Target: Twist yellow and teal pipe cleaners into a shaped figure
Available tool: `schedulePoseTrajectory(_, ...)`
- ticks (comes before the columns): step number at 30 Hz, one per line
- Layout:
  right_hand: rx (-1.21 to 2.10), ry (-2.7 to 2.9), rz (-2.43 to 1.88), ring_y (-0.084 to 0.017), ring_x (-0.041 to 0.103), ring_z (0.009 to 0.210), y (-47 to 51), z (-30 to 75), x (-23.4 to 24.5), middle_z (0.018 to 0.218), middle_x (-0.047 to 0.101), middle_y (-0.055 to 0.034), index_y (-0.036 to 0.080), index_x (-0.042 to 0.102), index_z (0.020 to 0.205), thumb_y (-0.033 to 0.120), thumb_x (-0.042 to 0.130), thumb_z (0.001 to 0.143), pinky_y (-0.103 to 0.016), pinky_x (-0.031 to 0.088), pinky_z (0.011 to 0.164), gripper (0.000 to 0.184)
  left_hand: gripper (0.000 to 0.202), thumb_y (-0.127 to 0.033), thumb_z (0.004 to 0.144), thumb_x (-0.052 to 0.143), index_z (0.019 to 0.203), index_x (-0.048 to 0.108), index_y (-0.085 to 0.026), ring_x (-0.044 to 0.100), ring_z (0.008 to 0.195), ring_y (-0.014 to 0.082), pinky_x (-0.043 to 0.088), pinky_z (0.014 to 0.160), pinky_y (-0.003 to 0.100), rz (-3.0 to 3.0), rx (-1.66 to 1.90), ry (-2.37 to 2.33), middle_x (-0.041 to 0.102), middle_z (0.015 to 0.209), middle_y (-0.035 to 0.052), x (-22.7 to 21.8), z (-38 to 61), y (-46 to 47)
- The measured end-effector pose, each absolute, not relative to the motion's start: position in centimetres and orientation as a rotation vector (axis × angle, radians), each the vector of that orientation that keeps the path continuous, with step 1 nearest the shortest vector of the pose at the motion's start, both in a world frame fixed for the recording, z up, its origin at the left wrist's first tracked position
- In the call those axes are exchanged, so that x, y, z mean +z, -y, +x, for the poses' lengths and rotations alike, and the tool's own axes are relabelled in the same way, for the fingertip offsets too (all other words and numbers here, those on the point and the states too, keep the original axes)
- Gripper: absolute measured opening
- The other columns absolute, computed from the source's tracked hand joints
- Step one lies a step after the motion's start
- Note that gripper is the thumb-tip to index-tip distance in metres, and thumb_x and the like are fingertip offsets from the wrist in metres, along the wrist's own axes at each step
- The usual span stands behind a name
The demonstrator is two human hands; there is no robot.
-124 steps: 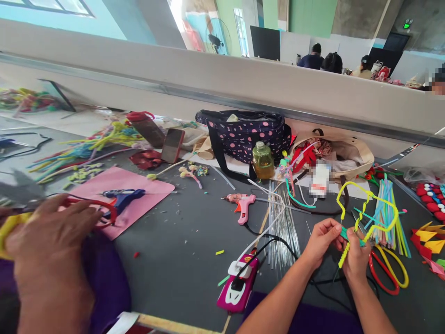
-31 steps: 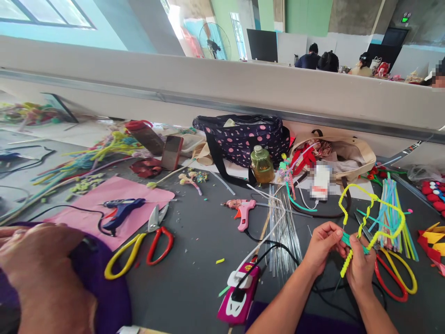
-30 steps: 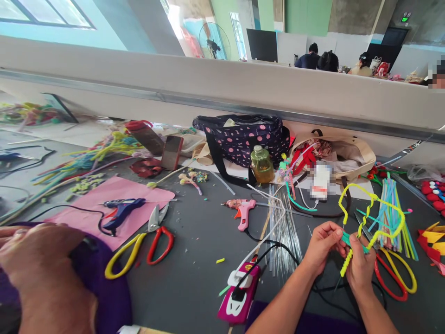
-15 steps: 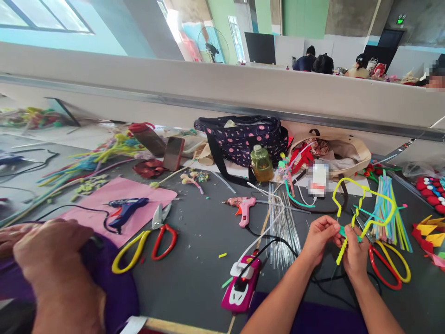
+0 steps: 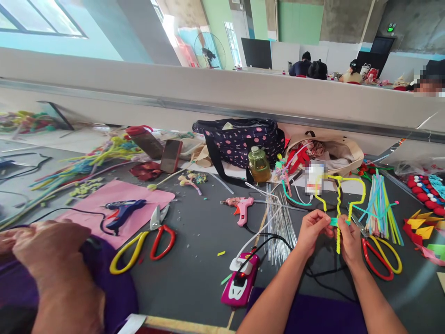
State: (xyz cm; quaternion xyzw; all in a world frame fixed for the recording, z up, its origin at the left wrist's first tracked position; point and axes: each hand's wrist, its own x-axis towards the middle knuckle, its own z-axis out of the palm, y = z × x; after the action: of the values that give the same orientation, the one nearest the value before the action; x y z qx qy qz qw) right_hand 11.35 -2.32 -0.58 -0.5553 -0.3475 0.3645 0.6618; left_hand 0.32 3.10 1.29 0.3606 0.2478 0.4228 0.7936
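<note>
My left hand (image 5: 313, 228) and my right hand (image 5: 350, 237) are closed in pinches on a yellow pipe-cleaner shape (image 5: 347, 195), held just above the dark table (image 5: 194, 273). A short teal pipe cleaner (image 5: 334, 222) crosses between my fingertips, wound against the yellow twisted stem. The yellow loop stands up and away from my hands. Red-and-yellow scissors (image 5: 382, 260) lie just right of my right hand. A bundle of thin wires (image 5: 280, 218) lies to the left of my left hand.
A co-worker's hand (image 5: 52, 260) rests on purple cloth at lower left, near other scissors (image 5: 146, 241) and a blue glue gun (image 5: 121, 211) on pink paper. A pink glue gun (image 5: 240, 206), pink power strip (image 5: 241, 283), bottle (image 5: 259, 164), dotted bag (image 5: 243, 139) and pipe-cleaner bundle (image 5: 380, 208) crowd the table.
The yellow shape has turned in my hands, its loop now narrower and more upright. The co-worker's scissors, held 4 s ago, lie on the table. The view shifted slightly.
</note>
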Motion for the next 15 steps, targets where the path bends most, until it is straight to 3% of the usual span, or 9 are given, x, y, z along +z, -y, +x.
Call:
schedulePoseTrajectory(5, 0.825, 0.811, -1.324, -0.008, 0.038, 0.039, 2.42, 11.35, -0.64, 0.047, 0.045, 0.0079, 0.019, 0.058, 0.078, 0.049, 0.065, 0.081, -0.019, 0.029, 0.038, 0.031, 0.033, -0.04, 0.069, 0.079, 0.074, 0.06, -0.013, 0.059, 0.044, 0.0105, 0.047, 0.048, 0.021, 0.82, 0.934, -0.557, 0.065, 0.059, 0.0008, 1.44, -0.28, -3.76)
schedulePoseTrajectory(15, 0.681, 0.883, -1.391, -0.008, 0.039, 0.042, 2.48, 10.57, 0.02, 0.048, 0.045, 0.0065, 0.018, 0.059, 0.073, 0.051, 0.062, 0.082, -0.02, 0.03, 0.039, 0.035, 0.03, -0.036, 0.068, 0.078, 0.074, 0.059, -0.014, 0.057, 0.042, 0.0094, 0.048, 0.046, 0.02, 0.734, 0.907, -0.559, 0.065, 0.059, 0.0003, 0.92, -0.06, -3.77)
